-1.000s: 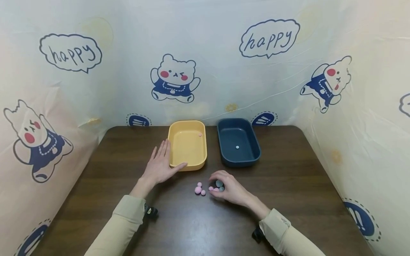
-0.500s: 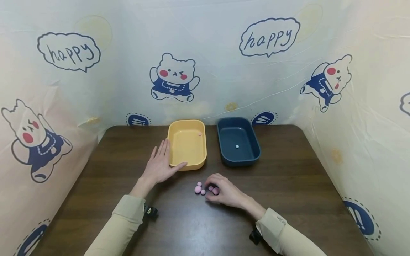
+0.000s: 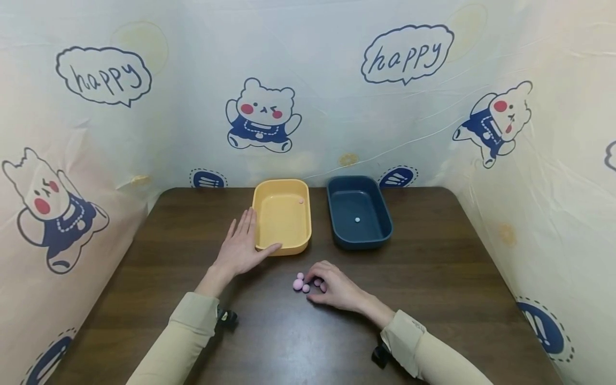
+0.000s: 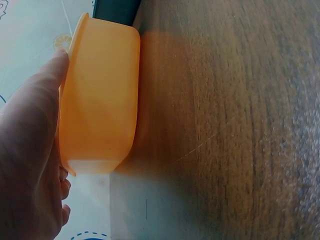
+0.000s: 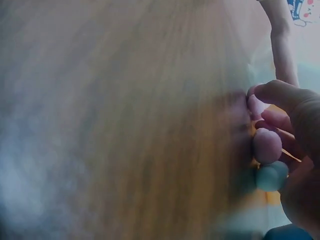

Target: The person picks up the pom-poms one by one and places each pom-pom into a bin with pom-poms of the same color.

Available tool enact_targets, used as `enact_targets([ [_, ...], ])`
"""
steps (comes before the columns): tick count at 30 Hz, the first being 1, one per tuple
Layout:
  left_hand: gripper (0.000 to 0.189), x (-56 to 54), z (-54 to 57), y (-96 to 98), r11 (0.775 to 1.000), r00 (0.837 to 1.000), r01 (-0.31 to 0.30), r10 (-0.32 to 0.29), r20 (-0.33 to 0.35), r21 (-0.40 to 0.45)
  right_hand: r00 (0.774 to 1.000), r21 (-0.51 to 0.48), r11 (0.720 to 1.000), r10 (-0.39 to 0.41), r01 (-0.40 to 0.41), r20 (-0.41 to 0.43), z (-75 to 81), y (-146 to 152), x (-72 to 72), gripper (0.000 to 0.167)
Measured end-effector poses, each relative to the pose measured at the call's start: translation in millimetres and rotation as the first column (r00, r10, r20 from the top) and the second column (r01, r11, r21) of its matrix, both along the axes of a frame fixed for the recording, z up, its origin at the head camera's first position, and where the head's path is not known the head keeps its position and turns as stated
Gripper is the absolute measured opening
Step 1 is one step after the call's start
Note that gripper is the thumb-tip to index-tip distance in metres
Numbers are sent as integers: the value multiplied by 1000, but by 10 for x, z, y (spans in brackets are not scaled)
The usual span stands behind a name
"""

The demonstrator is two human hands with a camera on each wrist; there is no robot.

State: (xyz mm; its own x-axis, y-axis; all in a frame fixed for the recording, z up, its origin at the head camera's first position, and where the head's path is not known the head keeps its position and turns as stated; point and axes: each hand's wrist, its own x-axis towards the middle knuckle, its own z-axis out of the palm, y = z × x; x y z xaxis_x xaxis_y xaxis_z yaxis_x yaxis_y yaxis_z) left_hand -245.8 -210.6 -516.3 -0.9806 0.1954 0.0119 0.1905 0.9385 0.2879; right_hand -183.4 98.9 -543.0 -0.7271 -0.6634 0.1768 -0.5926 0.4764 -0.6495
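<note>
My left hand (image 3: 238,251) rests along the left side of a yellow tray (image 3: 282,249), its fingers straight and its thumb over the near rim. The left wrist view shows the tray's orange-looking wall (image 4: 100,95) beside that hand. Low over the table, my right hand (image 3: 339,289) reaches around small balls, thumb and forefinger apart. A small pink ball (image 3: 306,288) lies near its fingertips, next to a larger pink ball (image 3: 298,284) and another small one. In the right wrist view, a pink ball (image 5: 267,146) and a blue-green ball (image 5: 272,176) sit by the palm.
A dark blue tray (image 3: 362,245) stands right of the yellow one, with a small pale ball (image 3: 357,220) inside. One small pink ball (image 3: 301,201) lies in the yellow tray. A printed cloth (image 3: 327,123) hangs behind the brown table (image 3: 433,267).
My right hand has shifted left across the balls, toward the left pink cluster. The blue-green balls seen earlier in the head view are now hidden by it. My left hand stays put.
</note>
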Motion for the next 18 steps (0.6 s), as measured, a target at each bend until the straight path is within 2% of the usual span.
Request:
enact_targets([
  [9,132,-13,-24,-1,1000,1000,3,-3,2,4,998,-154,987,-40,47,46,-155,16,-61,20],
  [18,132,-9,-6,1,1000,1000,-8,7,14,14,999,-172,984,-45,48,22,-208,-4,-71,15],
])
